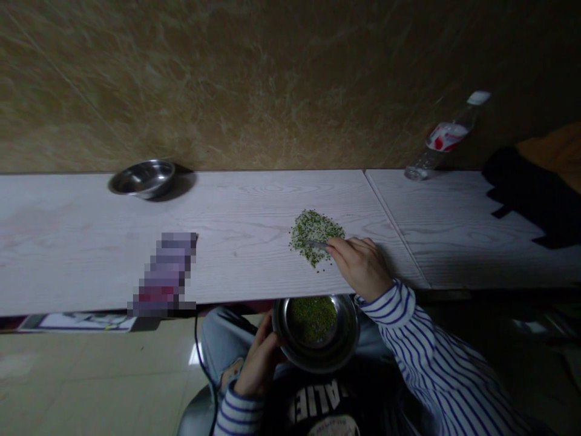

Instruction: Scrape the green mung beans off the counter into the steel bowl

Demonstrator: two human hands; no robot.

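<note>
My right hand (362, 266) is closed round a thin grey flat tool (316, 244), whose kind I cannot make out. The tool's far end lies among a scattered patch of small green beans (313, 227) on the white wood-grain table (245, 242). Below the table's front edge, over my lap, my left hand (262, 357) grips the left rim of a steel bowl (347, 348). More small green beans (313, 318) cover the bottom of this bowl. Its far rim sits close to the table edge.
A second steel bowl (147, 181) stands at the back left by the wall. A pixelated purple object (166, 272) lies at the left front. A clear plastic bottle (442, 139) stands at the back right, beside dark cloth (540, 188). A seam crosses the table on the right.
</note>
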